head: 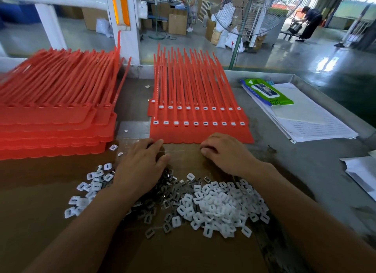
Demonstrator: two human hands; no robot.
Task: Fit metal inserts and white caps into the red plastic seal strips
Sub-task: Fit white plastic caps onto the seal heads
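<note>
A sheet of red seal strips lies flat in the middle, with white caps seated in two rows of its sockets. Just in front of it, my left hand rests palm down with fingers fairly straight over the far edge of a pile of metal inserts. My right hand sits at the sheet's near edge with its fingers curled under; anything inside them is hidden. A heap of loose white caps lies near my right forearm, and more caps are scattered to the left.
A tall stack of red strip sheets fills the left side. The parts lie on brown cardboard over a metal table. A green wipes pack and lined papers sit at the right; a fan stand is behind.
</note>
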